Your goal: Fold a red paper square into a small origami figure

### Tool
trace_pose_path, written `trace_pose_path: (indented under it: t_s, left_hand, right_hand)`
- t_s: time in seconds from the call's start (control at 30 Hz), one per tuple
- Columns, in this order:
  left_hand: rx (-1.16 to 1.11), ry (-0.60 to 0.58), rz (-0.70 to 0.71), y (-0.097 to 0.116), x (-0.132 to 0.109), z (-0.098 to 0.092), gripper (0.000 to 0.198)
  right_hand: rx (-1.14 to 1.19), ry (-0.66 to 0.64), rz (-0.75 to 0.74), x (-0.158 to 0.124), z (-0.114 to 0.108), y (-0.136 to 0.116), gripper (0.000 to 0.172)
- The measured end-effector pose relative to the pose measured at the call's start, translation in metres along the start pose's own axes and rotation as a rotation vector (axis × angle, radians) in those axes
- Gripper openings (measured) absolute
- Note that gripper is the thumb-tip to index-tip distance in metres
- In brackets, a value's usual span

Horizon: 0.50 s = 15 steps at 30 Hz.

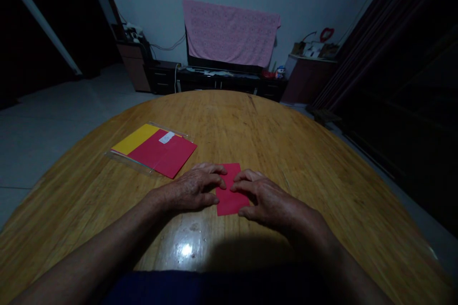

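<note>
A small red sheet of paper lies flat on the round wooden table just in front of me. My left hand rests on its left edge with the fingers stretched out and pressing down. My right hand lies on its right edge, fingers also flat on the paper. The fingertips of both hands nearly meet over the sheet's middle. Neither hand lifts the paper.
To the left lies a clear plastic packet of red and yellow paper sheets with a white label. Beyond the table stand a low dark cabinet, a screen draped with a pink cloth, and a tiled floor.
</note>
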<state>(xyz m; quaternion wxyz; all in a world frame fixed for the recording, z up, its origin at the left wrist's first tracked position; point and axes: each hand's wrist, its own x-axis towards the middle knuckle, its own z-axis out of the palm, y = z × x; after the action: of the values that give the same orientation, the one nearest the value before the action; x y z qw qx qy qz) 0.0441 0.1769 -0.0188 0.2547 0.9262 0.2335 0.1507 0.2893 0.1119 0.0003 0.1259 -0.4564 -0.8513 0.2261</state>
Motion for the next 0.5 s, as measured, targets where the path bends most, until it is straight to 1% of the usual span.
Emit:
trace_pose_path:
  t_s: [0.17, 0.33, 0.37, 0.43, 0.5]
  left_hand:
    - [-0.032, -0.021, 0.0, -0.002, -0.001, -0.002, 0.026]
    - [-0.007, -0.044, 0.002, 0.001, -0.003, -0.003, 0.039]
    - [0.003, -0.045, -0.005, 0.002, -0.003, -0.003, 0.04]
    - [0.019, -0.035, -0.021, 0.006, -0.003, -0.002, 0.04]
    - [0.04, -0.003, -0.025, 0.012, -0.002, -0.001, 0.035]
  right_hand:
    - [0.019, 0.012, 0.029, 0.0, -0.001, -0.003, 0.032]
    - [0.021, 0.05, 0.02, 0.002, 0.0, -0.004, 0.008]
    - [0.02, 0.061, 0.012, 0.003, 0.001, -0.004, 0.006]
    - [0.03, 0.082, 0.01, 0.005, 0.002, -0.004, 0.01]
    - [0.068, 0.095, 0.037, 0.007, 0.002, -0.003, 0.01]
